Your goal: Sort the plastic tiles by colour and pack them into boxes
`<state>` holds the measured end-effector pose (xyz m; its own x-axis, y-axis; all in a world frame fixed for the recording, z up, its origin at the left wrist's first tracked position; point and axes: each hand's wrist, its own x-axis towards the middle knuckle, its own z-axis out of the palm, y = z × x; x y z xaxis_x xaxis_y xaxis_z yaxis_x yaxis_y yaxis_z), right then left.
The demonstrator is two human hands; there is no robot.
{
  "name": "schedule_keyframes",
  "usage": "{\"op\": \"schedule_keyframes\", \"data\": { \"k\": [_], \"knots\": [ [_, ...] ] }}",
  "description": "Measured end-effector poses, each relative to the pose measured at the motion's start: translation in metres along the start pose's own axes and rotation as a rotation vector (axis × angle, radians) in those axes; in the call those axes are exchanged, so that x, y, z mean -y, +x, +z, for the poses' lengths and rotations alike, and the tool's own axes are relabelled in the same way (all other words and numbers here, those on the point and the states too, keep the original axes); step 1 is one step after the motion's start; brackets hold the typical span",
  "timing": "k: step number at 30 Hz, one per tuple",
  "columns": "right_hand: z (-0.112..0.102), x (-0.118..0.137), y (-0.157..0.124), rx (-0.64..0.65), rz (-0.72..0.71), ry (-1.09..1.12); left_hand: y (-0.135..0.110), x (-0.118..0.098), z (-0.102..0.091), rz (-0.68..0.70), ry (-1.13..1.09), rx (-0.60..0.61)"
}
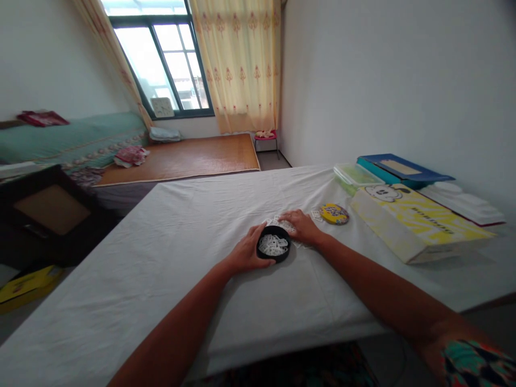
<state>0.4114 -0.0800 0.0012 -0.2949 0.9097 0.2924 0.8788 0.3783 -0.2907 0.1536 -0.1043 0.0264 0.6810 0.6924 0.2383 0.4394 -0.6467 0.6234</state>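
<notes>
A round black container (258, 248) stands on the white-covered table, with many small white pieces (274, 245) inside it. My left hand (246, 250) is wrapped around the container's left side, thumb at the near edge and fingers at the far edge. Just right of the container, my right hand (300, 226) lies low on the table, its fingers stretched over loose white pieces (271, 221). Part of these pieces is hidden under that hand. A round yellow lid (334, 213) with coloured print lies farther right, beside a few more white pieces (316, 215).
To the right are a yellow and white box (419, 220), a clear green-tinted plastic box (357, 176), a blue box (403, 169) and white trays (463, 200). The white tablecloth (181, 242) stretches left. Beyond the table stands a bed (193, 156) below a window.
</notes>
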Motion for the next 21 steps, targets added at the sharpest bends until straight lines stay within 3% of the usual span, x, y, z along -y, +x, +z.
{"op": "schedule_keyframes", "data": {
  "k": [11,17,21],
  "knots": [
    [0.004,0.008,0.004,-0.163,-0.069,0.193,0.002,0.000,-0.001,0.007,0.022,0.000],
    [-0.012,-0.005,0.010,-0.366,0.074,0.291,0.002,0.001,0.001,0.003,0.024,0.000],
    [-0.032,0.008,0.012,-0.548,0.253,0.516,0.004,0.000,0.005,0.010,0.033,0.008]
  ]
}}
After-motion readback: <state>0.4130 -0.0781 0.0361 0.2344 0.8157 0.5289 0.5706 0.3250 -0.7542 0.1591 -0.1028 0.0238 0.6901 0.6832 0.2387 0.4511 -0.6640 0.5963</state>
